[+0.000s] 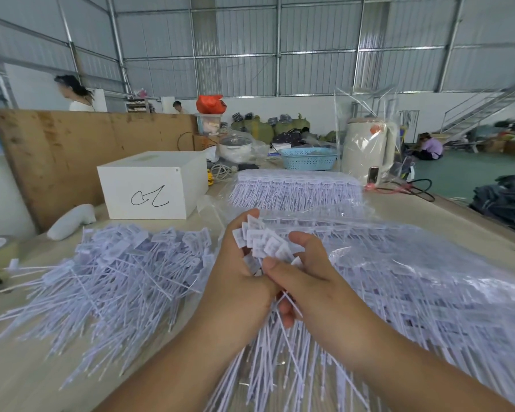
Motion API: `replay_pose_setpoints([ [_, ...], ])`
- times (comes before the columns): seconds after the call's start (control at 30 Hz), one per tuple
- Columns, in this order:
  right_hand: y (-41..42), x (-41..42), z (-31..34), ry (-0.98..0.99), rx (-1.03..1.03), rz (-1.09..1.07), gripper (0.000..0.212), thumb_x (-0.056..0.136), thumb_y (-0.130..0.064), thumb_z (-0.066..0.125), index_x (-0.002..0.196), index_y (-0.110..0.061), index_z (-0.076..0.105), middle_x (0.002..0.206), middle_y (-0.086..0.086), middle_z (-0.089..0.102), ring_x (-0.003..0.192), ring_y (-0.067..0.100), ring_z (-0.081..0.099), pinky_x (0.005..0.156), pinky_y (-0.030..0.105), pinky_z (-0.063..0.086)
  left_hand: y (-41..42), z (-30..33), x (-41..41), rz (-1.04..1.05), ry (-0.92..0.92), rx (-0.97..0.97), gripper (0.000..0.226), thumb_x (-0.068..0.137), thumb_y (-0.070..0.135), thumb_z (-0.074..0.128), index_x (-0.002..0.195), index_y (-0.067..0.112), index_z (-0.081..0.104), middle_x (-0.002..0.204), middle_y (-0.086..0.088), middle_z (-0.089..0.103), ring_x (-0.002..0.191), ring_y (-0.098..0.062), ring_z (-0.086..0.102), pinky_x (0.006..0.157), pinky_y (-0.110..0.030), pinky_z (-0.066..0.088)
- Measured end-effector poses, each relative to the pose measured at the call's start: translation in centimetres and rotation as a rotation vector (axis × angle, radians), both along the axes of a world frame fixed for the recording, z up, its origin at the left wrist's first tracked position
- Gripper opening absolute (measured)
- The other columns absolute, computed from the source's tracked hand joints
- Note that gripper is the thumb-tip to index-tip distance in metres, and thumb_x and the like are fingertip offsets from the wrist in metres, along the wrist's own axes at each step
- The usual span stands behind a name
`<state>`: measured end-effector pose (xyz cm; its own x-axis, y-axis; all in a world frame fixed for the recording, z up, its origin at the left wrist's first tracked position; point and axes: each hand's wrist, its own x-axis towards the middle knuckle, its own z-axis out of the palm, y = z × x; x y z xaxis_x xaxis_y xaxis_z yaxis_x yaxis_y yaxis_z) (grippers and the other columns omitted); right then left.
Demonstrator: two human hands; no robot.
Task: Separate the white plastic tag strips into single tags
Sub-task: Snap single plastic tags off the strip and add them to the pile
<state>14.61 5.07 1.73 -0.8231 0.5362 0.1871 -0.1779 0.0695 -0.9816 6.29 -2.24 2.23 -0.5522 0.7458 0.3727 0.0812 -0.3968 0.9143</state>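
No legible text (box [152,185] scribble unreadable)

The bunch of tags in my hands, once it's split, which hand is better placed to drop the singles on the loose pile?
Probably the left hand. It grips the bunch of tags on the side where the loose pile lies. The right hand would have to cross over the left.

Single head-worn view, forward and down, close over the table [21,367].
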Motion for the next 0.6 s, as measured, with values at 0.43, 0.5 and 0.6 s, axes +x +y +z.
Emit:
replay_pose_setpoints([
  [0.43, 0.7, 0.0, -0.1, -0.094, 0.012, -0.101, 0.018, 0.097, -0.032, 0.052, 0.112, -0.022, 0.051, 0.073, 0.003, 0.057, 0.045, 0.011, 0.048, 0.045, 0.027, 0.041, 0.9, -1.9, -0.7, -0.137, 0.14, -0.151, 0.103, 0.056, -0.012, 0.06, 0.138, 0.043, 0.029, 0.094, 0.002, 0.068, 0.073, -0.034, 0.065, 0.049, -0.032, 0.049],
  [0.5, 0.6, 0.0, -0.1, -0.089, 0.02, -0.097, 0.026, 0.096, -0.032, 0.054, 0.118, -0.019, 0.049, 0.077, 0.004, 0.059, 0.046, 0.01, 0.049, 0.047, 0.027, 0.042, 0.9, -1.9, -0.8, -0.125, 0.142, -0.145, 0.103, 0.056, -0.012, 0.059, 0.138, 0.042, 0.029, 0.092, 0.002, 0.069, 0.073, -0.036, 0.066, 0.047, -0.032, 0.048],
  [0.6, 0.4, -0.2, 0.0, -0.053, -0.029, -0.083, 0.053, 0.087, -0.03, 0.065, 0.132, -0.02, 0.037, 0.09, 0.011, 0.063, 0.049, 0.011, 0.053, 0.048, 0.027, 0.043, 0.9, -1.9, -1.0, -0.06, 0.112, -0.064, 0.093, 0.06, -0.011, 0.057, 0.131, 0.046, 0.038, 0.094, -0.002, 0.07, 0.065, -0.034, 0.065, 0.044, -0.032, 0.046],
])
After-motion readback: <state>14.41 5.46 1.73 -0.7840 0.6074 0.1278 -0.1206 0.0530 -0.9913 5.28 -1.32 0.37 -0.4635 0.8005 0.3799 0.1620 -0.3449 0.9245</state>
